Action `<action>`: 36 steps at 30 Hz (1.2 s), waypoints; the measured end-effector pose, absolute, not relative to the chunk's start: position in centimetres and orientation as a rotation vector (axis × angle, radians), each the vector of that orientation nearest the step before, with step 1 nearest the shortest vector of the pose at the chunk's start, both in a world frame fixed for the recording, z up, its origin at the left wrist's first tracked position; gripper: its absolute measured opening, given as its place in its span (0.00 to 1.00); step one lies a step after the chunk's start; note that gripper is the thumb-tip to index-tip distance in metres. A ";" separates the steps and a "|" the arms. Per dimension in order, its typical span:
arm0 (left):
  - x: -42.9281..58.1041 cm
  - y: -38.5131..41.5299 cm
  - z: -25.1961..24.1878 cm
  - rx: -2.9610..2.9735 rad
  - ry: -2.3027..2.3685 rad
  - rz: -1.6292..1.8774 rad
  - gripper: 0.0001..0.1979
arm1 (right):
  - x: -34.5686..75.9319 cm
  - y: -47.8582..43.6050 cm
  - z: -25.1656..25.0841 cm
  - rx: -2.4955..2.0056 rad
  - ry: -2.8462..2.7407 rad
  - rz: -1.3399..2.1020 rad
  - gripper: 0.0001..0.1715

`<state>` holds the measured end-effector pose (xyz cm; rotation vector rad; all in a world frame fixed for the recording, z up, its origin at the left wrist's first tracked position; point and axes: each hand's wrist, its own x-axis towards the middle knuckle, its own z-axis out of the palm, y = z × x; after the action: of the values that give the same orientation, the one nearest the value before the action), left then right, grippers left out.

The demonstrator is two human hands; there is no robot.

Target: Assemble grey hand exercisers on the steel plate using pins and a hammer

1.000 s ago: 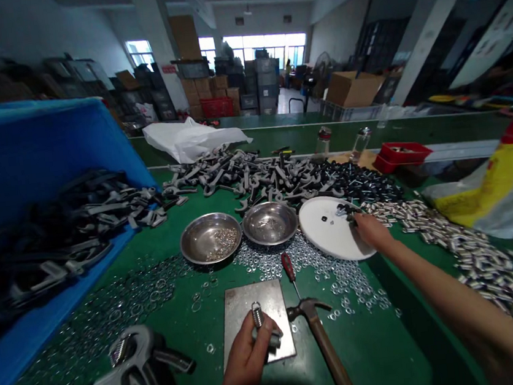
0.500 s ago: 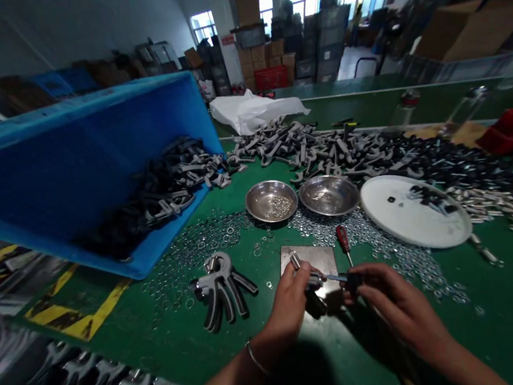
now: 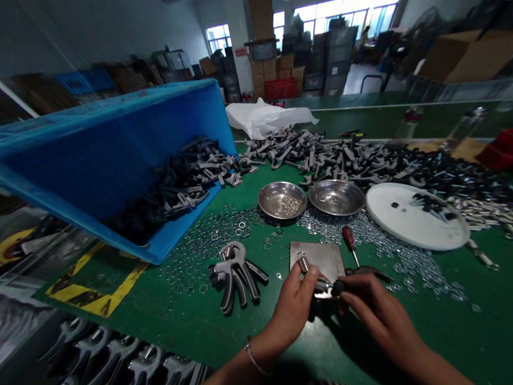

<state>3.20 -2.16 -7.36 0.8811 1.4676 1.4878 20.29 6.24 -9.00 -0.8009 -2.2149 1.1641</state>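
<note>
My left hand (image 3: pixel 292 306) is closed around a hand grip strengthener whose coil spring (image 3: pixel 303 262) sticks up above the thumb; most of its body is hidden by the fingers. My right hand (image 3: pixel 381 314) pinches a black knob (image 3: pixel 337 288) against the strengthener's side, where a short bit of metal shows between them. Both hands are just above the near edge of a square metal plate (image 3: pixel 314 252). To their left, several grey-and-black hand grip strengtheners (image 3: pixel 238 275) lie together. Beyond the right hand lies a red-handled screwdriver (image 3: pixel 350 240).
A tipped blue crate (image 3: pixel 161 253) of grey handles stands at left. Two steel bowls (image 3: pixel 275 215) (image 3: pixel 338 211) hold small parts. A white lid (image 3: pixel 398 219) carries black knobs. Loose washers (image 3: pixel 413 267), handles (image 3: pixel 327 160) and springs (image 3: pixel 494 208) cover the table. Finished-looking strengtheners (image 3: pixel 115 375) fill the lower left.
My right hand has come closer to my left, and the screw shaft between knob and strengthener shows much shorter. The view has shifted, and a dark tool shows beside the screwdriver.
</note>
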 end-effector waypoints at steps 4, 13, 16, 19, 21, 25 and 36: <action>3.0 -2.6 -6.6 0.976 1.535 1.429 0.14 | 20.5 6.1 -9.4 -0.599 -2.260 1.061 0.12; 2.2 -2.7 -7.9 1.391 1.849 1.303 0.11 | 17.6 4.1 -8.2 -0.843 -1.509 2.239 0.19; 1.4 -2.8 -8.2 1.571 1.706 1.275 0.12 | 17.5 3.8 -8.3 -0.868 -1.456 2.430 0.25; 0.5 -3.0 -8.5 1.633 1.603 1.198 0.13 | 17.7 4.2 -8.7 -0.889 -1.488 2.739 0.36; 0.1 -3.1 -9.0 1.532 1.619 1.192 0.13 | 17.9 4.7 -8.7 -0.926 -1.911 2.461 0.37; 0.1 -3.5 -9.6 1.348 1.631 1.276 0.15 | 18.2 5.3 -8.5 -0.804 -2.462 1.193 0.26; 0.6 -4.0 -9.1 1.543 1.651 1.229 0.14 | 17.7 4.0 -8.9 -0.906 -1.966 2.102 0.28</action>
<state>0.55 -4.02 -9.08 1.5428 1.6511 1.2295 17.74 3.98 -8.88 -0.9060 -1.9659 2.1020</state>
